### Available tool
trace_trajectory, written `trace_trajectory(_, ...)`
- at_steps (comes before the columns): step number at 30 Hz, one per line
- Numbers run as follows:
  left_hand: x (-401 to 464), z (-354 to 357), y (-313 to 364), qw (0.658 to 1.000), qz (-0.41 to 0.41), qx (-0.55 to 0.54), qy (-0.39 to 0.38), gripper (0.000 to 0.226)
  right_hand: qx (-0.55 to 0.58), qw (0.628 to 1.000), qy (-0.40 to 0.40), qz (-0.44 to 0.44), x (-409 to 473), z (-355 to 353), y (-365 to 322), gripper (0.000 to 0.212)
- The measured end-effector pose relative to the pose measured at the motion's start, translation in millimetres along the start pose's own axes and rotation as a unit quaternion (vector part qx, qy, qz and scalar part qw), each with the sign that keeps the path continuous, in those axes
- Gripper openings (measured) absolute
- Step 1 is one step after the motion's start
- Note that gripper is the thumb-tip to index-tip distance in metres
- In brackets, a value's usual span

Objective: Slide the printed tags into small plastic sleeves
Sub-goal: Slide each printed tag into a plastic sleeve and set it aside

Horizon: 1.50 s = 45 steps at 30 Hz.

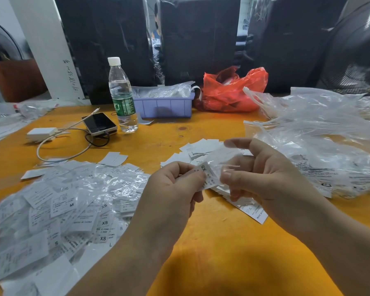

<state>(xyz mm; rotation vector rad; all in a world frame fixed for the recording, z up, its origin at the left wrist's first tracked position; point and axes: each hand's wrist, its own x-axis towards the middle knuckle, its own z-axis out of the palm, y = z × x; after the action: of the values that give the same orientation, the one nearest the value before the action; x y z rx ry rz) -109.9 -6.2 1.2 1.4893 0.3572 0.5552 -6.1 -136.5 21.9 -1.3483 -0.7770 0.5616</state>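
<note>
Here the left hand [175, 184] pinches an XS tag [207, 175]; right hand [263, 174] fingers [228, 175] should spread the sleeve [220, 159] mouth wider first.

My orange worktop [212, 242] carries heaps of printed tags [58, 210], clear plastic sleeves [320, 146], a water bottle [122, 97], phone [99, 123], white charger [42, 133], lilac tray [165, 106] and red bag [231, 90].
</note>
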Motion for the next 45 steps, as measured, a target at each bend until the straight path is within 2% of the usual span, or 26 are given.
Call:
trace_trajectory(8,-3,0,0,0.998,0.046,0.039,-0.010,0.013,0.011,0.999,-0.026,0.022,0,-2,0,0.045)
trace_trajectory(14,1,-6,1,0.997,0.061,0.052,0.007,0.013,0.047,0.997,-0.040,0.042,2,-8,-1,0.051)
trace_trajectory(27,-1,-4,4,0.999,0.029,-0.010,-0.044,0.007,0.053,0.994,-0.070,0.059,2,-9,0,0.041)
trace_trajectory(31,-1,-5,4,0.998,0.026,-0.005,-0.057,0.008,0.041,0.994,-0.076,0.063,2,-8,-2,0.029)
trace_trajectory(34,-1,-7,4,0.997,0.028,0.019,-0.064,0.007,0.022,0.994,-0.086,0.065,2,-9,-2,0.020)
trace_trajectory(37,-1,-8,5,0.995,0.032,0.057,-0.073,0.003,-0.012,0.993,-0.089,0.075,1,-11,-1,0.024)
trace_trajectory(41,0,-9,5,0.991,0.032,0.100,-0.078,0.013,-0.039,0.991,-0.096,0.079,2,-11,-1,0.024)
trace_trajectory(45,0,-10,6,0.988,0.019,0.129,-0.085,0.008,-0.063,0.991,-0.090,0.076,1,-9,-2,0.027)
